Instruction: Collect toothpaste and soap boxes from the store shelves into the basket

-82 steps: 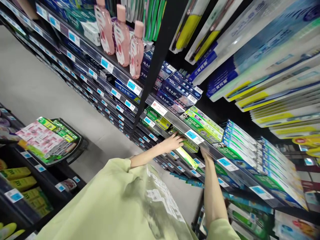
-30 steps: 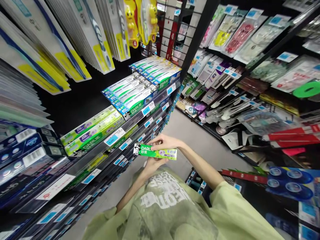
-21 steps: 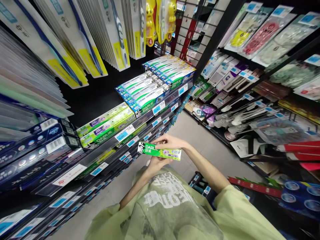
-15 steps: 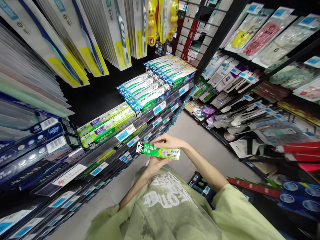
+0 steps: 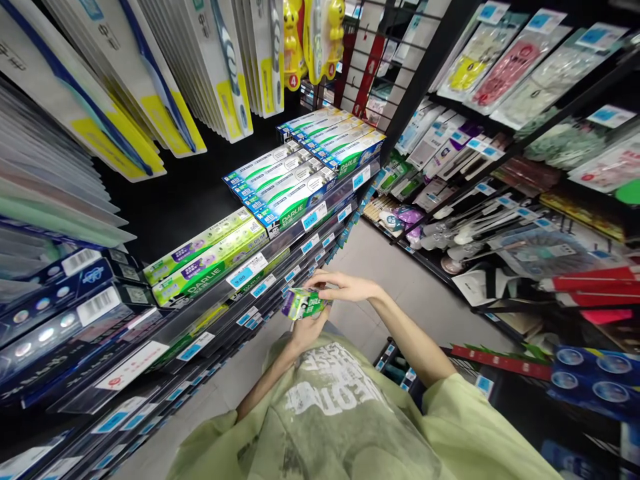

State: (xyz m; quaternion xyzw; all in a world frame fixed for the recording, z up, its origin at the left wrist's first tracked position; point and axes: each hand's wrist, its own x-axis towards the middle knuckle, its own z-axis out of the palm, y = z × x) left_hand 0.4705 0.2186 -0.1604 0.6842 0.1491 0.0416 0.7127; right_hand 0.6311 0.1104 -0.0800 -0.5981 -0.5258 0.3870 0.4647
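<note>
- the green toothpaste box (image 5: 304, 304) is held in mid-air in front of the person's chest, one end turned toward the camera so it looks short
- left hand (image 5: 306, 328) is right under the box, fingers curled up around its lower side and gripping it
- right hand (image 5: 347, 288) comes in from above and to the right of the box, fingertips pinching its top edge, the other fingers loosely bent
- just below the box: the pale green t-shirt (image 5: 340, 413)
- left of the box: a shelf rail with blue price tags (image 5: 245, 273) and more darlie boxes (image 5: 210, 257) lying on it
- up and left of the box: hanging toothbrush packs (image 5: 170, 87)
- behind the box: grey aisle floor (image 5: 385, 260)
</note>
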